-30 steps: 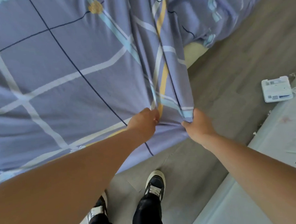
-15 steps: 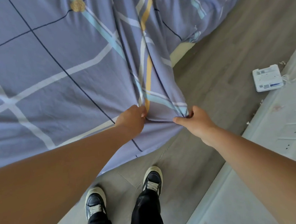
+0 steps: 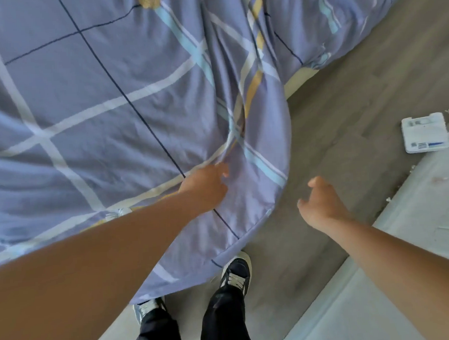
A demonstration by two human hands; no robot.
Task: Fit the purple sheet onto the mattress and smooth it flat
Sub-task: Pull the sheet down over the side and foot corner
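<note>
The purple sheet [image 3: 110, 103], crossed by white, blue and yellow lines, covers the mattress and hangs over its near corner towards the floor. A pale strip of the mattress [image 3: 300, 79] shows under the sheet's edge at the right. My left hand [image 3: 206, 187] lies on the sheet at the corner and pinches a gathered fold, with creases running up from its thumb. Over the floor to the right of the hanging corner, my right hand [image 3: 321, 203] holds nothing, its fingers loosely curled, apart from the sheet.
Grey wood floor [image 3: 345, 111] runs along the bed's right side. A white flat box [image 3: 425, 133] lies on it near a pale low surface [image 3: 417, 237] at the right. My two shoes [image 3: 235, 273] stand just below the hanging corner.
My right hand has let go of the sheet's corner and drawn back to the right. The corner has dropped and hangs loose. My left hand stays on the gathered fold.
</note>
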